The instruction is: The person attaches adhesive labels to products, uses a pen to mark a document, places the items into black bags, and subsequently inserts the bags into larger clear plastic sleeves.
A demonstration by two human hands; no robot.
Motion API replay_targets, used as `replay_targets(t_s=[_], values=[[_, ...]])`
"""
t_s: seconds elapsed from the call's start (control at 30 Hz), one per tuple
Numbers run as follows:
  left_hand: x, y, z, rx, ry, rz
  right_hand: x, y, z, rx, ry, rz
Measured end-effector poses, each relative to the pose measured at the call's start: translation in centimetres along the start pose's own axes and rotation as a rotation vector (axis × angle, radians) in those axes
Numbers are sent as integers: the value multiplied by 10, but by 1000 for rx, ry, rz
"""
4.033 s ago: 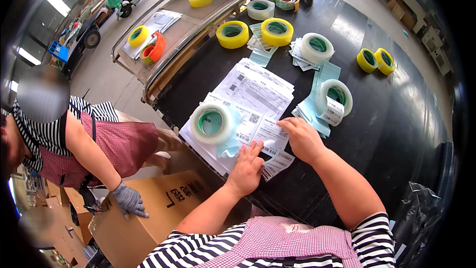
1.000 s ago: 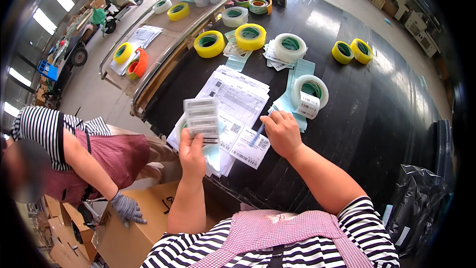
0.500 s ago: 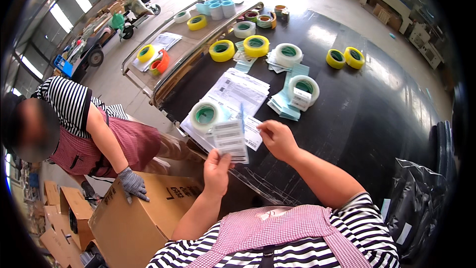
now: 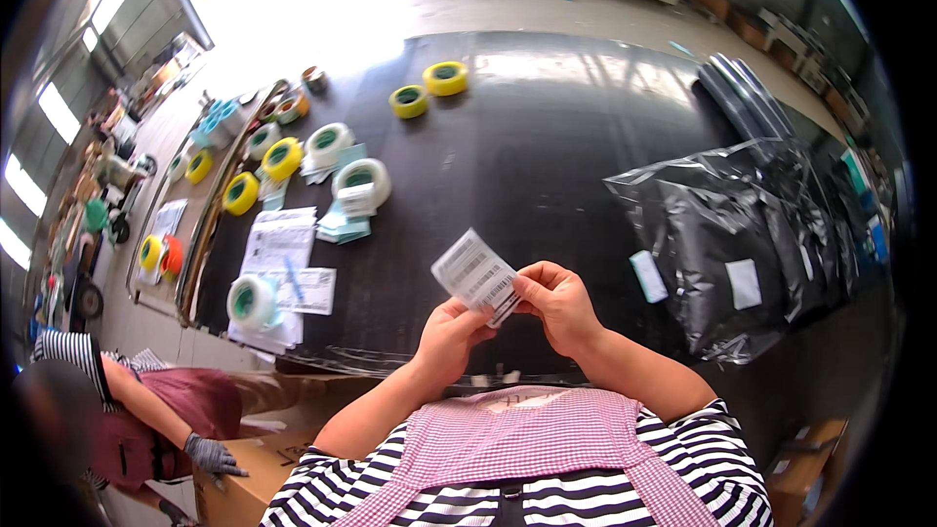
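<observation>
A small sheet of white barcode labels is tilted up in front of me, over the near part of the black table. My left hand pinches its lower edge with the thumb on top. At its right lower corner, my right hand has thumb and fingers closed on the edge. To the left lie printed paper sheets, with a roll of clear tape and a blue pen on top of them.
Yellow tape rolls and white tape rolls stand on the black table. Black plastic bags are piled at the right. At lower left, a co-worker's gloved hand rests on a cardboard box.
My view has swung to the right. The label sheet has moved away from above the papers, and my right hand, apart from it before, now grips its corner too.
</observation>
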State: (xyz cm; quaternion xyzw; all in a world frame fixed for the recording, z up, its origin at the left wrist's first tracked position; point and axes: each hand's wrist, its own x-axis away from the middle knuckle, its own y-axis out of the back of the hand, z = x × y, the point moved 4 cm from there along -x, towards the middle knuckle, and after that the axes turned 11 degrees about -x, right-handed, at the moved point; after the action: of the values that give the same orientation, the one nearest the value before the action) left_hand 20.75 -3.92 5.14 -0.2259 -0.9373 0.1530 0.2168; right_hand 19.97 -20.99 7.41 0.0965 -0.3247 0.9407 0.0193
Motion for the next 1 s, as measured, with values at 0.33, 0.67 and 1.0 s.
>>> replay_targets(t_s=[0.33, 0.67, 1.0], values=[[-8, -246, -9, -1314, -990, -194, 146, 178, 183, 814, 630, 60], [-53, -418, 64, -821, -381, 255, 245, 281, 274, 1179, 1102, -54], [-77, -470, 108, -543, -395, 463, 269, 340, 251, 530, 382, -170]])
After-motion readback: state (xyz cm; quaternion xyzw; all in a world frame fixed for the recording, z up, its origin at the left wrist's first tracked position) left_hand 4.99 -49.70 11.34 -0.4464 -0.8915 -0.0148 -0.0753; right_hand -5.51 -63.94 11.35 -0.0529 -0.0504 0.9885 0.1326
